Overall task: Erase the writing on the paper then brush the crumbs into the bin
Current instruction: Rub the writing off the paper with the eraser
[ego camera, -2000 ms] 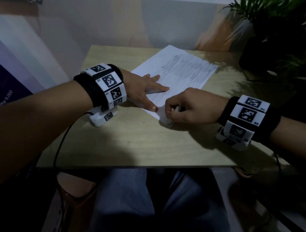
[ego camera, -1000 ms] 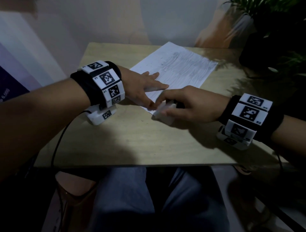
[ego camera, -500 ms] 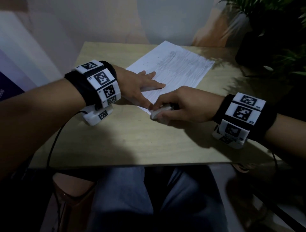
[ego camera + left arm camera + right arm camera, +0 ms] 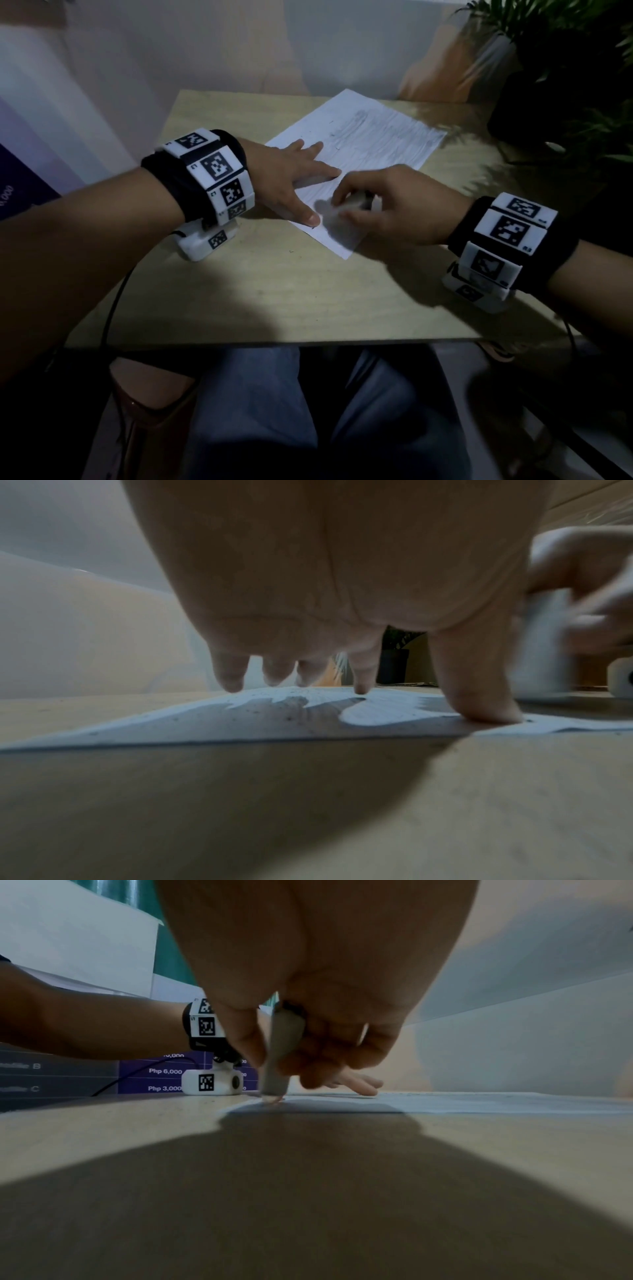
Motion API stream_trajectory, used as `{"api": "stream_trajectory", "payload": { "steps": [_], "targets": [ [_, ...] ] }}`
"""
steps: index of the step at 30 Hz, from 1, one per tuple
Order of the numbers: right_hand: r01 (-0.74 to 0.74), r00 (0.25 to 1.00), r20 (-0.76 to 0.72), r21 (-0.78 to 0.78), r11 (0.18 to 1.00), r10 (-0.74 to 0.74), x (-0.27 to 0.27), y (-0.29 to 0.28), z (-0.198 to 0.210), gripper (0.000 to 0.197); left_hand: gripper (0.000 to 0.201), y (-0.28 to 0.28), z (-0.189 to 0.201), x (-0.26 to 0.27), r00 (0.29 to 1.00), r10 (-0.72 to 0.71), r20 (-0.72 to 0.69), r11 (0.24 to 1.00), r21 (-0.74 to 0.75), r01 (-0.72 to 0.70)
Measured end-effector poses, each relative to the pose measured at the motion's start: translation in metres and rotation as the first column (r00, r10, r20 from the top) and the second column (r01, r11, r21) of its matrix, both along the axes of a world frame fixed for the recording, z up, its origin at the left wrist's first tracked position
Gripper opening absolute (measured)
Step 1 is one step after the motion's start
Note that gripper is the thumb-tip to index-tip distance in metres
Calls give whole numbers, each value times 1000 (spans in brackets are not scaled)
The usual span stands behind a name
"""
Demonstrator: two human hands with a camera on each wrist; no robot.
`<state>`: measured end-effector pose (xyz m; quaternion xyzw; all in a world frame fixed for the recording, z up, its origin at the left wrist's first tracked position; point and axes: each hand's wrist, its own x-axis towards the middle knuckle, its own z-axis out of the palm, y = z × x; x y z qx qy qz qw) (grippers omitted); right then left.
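With the left hand [image 4: 291,178] still pressed flat on the paper [image 4: 376,144], the right hand [image 4: 394,209], pinching the eraser [image 4: 356,202], has moved inward from the paper's near corner, so erasing continues on the bench [image 4: 274,291].

paper [image 4: 356,150] on table [image 4: 274,291] (plant [image 4: 561,61] right)
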<state>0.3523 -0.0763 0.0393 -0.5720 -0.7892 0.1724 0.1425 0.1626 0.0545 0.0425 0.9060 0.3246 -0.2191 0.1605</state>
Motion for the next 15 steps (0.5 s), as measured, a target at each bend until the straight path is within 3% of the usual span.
{"api": "stream_trajectory", "payload": {
  "steps": [4,9,11,13,15],
  "targets": [
    [142,990,21,32,989,-143,10,8,-1,24,101,-1,1,0,996,32,82,998,49,-36],
    [179,977,114,32,983,-182,10,8,-5,32,73,3,-2,-2,985,89,148,973,197,-118],
    [187,978,88,56,981,-192,9,7,-4,33,64,2,0,0,988,86,131,963,244,-116],
    [200,979,4,83,976,-201,9,7,-2,30,69,2,1,0,992,60,115,970,226,-85],
    [178,983,-50,74,981,-175,9,9,-1,25,91,3,0,-1,996,42,81,984,168,-55]
  ]
}}
